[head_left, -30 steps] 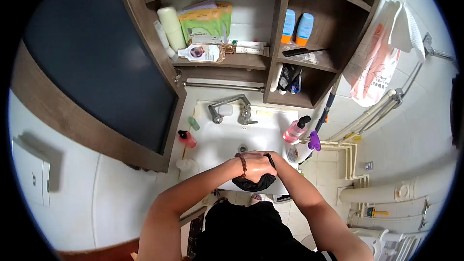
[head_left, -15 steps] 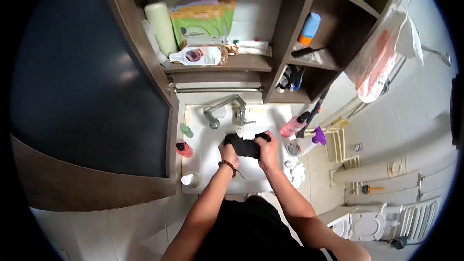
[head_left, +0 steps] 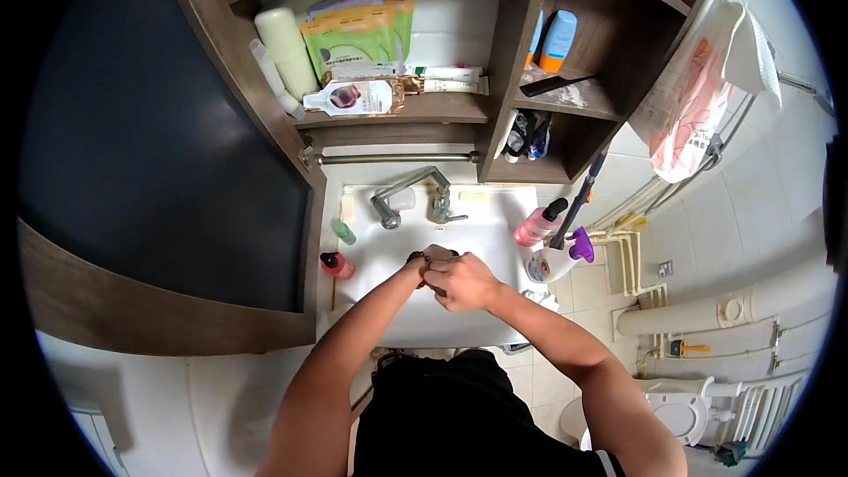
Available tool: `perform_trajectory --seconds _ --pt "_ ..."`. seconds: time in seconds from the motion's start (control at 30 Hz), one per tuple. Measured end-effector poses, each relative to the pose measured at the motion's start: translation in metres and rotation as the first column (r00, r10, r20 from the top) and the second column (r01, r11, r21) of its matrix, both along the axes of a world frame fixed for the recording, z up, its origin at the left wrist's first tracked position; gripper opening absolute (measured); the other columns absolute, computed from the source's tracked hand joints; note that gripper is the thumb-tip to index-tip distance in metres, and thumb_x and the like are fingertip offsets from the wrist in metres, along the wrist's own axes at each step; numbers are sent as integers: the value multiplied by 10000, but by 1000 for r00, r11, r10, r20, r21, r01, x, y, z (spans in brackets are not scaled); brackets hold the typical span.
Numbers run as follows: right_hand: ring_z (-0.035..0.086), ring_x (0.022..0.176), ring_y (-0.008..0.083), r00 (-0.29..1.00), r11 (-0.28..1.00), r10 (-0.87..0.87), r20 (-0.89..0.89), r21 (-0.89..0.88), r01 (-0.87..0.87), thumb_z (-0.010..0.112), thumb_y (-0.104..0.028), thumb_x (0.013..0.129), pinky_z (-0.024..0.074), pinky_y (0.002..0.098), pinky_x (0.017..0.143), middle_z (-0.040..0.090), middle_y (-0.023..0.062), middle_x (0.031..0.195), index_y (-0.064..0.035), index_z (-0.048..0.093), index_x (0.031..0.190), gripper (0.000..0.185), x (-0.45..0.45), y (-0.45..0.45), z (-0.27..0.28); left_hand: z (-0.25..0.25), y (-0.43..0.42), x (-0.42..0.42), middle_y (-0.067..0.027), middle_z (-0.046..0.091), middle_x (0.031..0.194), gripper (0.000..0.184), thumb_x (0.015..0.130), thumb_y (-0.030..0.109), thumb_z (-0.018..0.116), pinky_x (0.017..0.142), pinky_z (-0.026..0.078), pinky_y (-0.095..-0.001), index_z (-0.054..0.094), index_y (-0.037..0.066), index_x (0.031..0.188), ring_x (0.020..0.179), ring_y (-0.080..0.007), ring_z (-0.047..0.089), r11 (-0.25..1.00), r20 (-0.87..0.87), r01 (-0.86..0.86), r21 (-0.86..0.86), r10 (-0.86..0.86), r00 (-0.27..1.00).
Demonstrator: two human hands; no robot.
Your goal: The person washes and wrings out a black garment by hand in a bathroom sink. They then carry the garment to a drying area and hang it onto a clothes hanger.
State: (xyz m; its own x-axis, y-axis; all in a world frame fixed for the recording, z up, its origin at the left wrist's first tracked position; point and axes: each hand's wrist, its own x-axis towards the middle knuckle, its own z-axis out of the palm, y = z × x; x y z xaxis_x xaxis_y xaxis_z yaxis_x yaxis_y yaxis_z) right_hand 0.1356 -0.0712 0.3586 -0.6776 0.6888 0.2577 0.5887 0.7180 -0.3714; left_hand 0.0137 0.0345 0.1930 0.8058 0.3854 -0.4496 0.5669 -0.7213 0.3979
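Note:
Over the white sink (head_left: 389,278) my two hands are pressed together. My right hand (head_left: 465,284) is closed in a fist, knuckles up, in front of the other one. Most of my left hand (head_left: 436,253) is hidden behind it; a beaded bracelet (head_left: 421,260) circles that wrist. Only a small dark edge of the black cloth (head_left: 455,253) shows between the hands, and the rest is covered by my fingers. Behind them stands the metal faucet (head_left: 439,203), apart from both hands.
On the sink's left rim stand a red bottle (head_left: 336,265) and a green bottle (head_left: 344,231). To the right are a pink bottle (head_left: 538,224) and a spray bottle with a purple head (head_left: 562,258). An open cabinet (head_left: 397,110) with toiletries hangs above.
The black cloth, held out between both hands before, is now bunched and mostly hidden. My hands have come together, the right moving left over the left. The view has shifted slightly.

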Motion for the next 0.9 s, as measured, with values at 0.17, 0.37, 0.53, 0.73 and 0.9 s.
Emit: perform_trajectory --seconds 0.17,0.37,0.53,0.73,0.9 --pt "673 810 290 977 978 204 58 38 -207 695 -170 671 546 419 679 637 70 842 -78 609 875 239 0 -6 -14 69 -2 13 -161 757 952 439 734 357 749 707 555 -409 767 14 1010 786 -242 709 662 -363 -671 -334 567 739" --pt "642 680 275 990 983 -52 -134 168 74 730 -231 692 505 415 518 579 53 761 -97 577 802 232 39 7 6 61 -41 1 -112 691 1012 233 959 245 549 730 614 -431 647 116 1126 915 -240 696 -129 -155 -377 -917 987 41" --pt "614 635 279 972 959 -67 -227 255 126 736 -235 631 472 417 487 546 66 722 -86 543 744 269 38 12 22 51 -50 4 -73 649 1160 331 1018 337 500 833 620 -445 554 123 1264 991 -206 691 -154 -155 -22 -988 984 92" --pt "567 594 305 938 956 -58 -342 251 151 700 -199 603 458 419 485 513 90 678 -55 508 715 265 43 26 21 92 -69 -10 9 629 1204 484 965 602 498 908 568 -461 551 276 1320 1203 -144 581 -53 -149 -400 -915 965 214" --pt "553 577 342 825 961 -150 -546 117 252 670 -119 613 458 412 529 509 122 669 -30 530 729 203 48 39 19 72 -66 -22 15 667 962 366 928 546 549 769 569 -392 612 249 1133 865 -130 648 -22 -47 -122 -992 977 206"
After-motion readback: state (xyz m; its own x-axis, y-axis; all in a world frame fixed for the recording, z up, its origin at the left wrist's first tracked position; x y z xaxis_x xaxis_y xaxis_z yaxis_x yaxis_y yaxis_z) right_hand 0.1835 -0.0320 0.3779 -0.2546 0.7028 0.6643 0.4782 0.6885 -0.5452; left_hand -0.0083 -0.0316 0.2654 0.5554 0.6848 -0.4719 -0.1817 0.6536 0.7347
